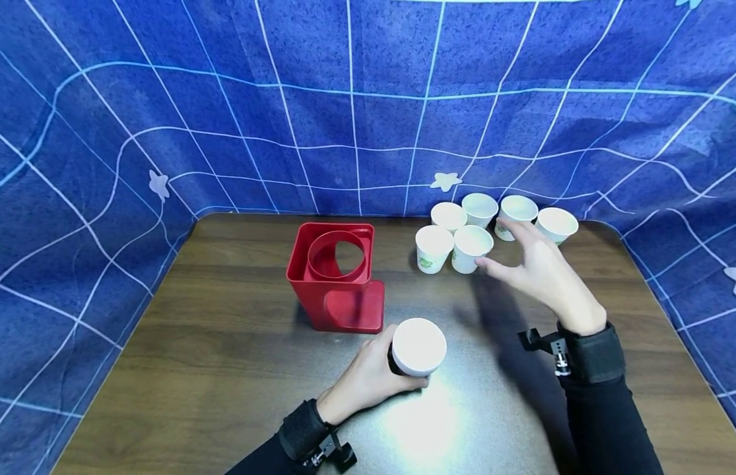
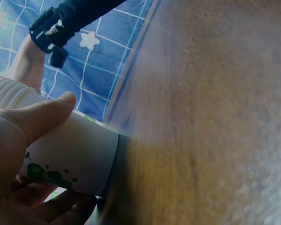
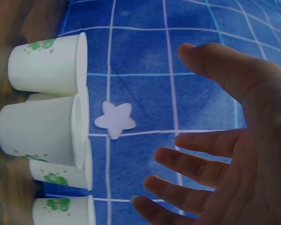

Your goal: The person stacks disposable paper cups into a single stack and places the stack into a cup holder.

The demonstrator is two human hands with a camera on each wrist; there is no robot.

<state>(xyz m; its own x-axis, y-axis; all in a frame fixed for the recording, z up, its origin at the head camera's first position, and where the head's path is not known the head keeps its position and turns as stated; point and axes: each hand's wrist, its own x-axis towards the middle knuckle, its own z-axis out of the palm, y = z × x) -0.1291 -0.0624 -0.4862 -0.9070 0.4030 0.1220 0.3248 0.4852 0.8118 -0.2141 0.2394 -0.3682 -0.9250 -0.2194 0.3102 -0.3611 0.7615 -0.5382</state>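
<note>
My left hand [image 1: 370,373] grips a stack of white paper cups [image 1: 419,346] at the front middle of the table. In the left wrist view, several nested rims show on the stack [image 2: 79,150], and its wall carries a green print; the thumb lies along its side. Among single paper cups at the back right reaches my right hand [image 1: 536,270], thumb and fingers spread. Its thumb overlaps the edge of a front cup [image 1: 472,247], and its fingers overlap a cup behind [image 1: 518,210]. In the right wrist view, a gap parts the fingers [image 3: 192,164] from the cups [image 3: 40,129].
Left of the cups stands a red plastic holder [image 1: 305,284] with a round ring at its top and a low tray-like foot. More upright cups [image 1: 448,218] stand along the back edge, one at the far right [image 1: 556,225]. A blue gridded cloth [image 1: 320,112] hangs behind the wooden table [image 1: 225,369].
</note>
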